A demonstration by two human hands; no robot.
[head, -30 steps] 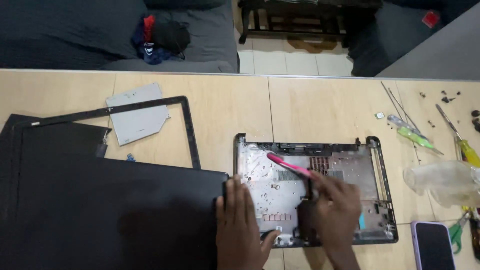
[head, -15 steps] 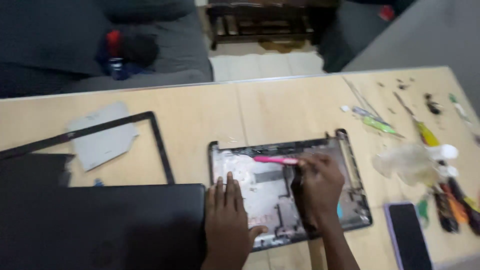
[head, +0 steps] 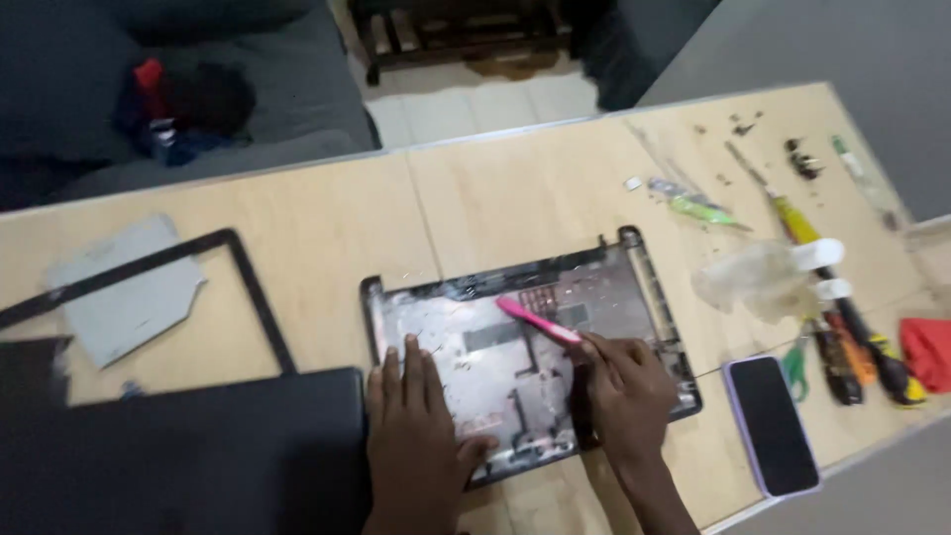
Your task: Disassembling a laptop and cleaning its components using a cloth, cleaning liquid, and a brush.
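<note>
— Where are the hands right now?

— The left hand [head: 414, 436] lies flat, fingers together and straight, pressing on the near-left part of the opened laptop base [head: 525, 347]. The right hand [head: 622, 391] is pinched around a pink pry tool [head: 537, 320], whose tip points up and left into the shell.

— And the base itself?

— It sits near the middle of the tabletop [head: 515, 198], toward the near edge, slightly skewed. It's a dark plastic tray with a silvery, scuffed inner lining, vent slots near the far edge and raised posts; the picture is too blurred for finer parts.

— What could go wrong?

— I'd judge the tool could slip if levered hard, scratching the lining or snapping a clip. The base could also skid, since only one flat palm steadies it. The phone [head: 771, 424] lies just beside the right wrist near the tabletop's near edge, so an elbow swing could knock it. The screwdrivers [head: 842, 317] and small screws [head: 804, 159] toward the right edge could scatter too.
</note>
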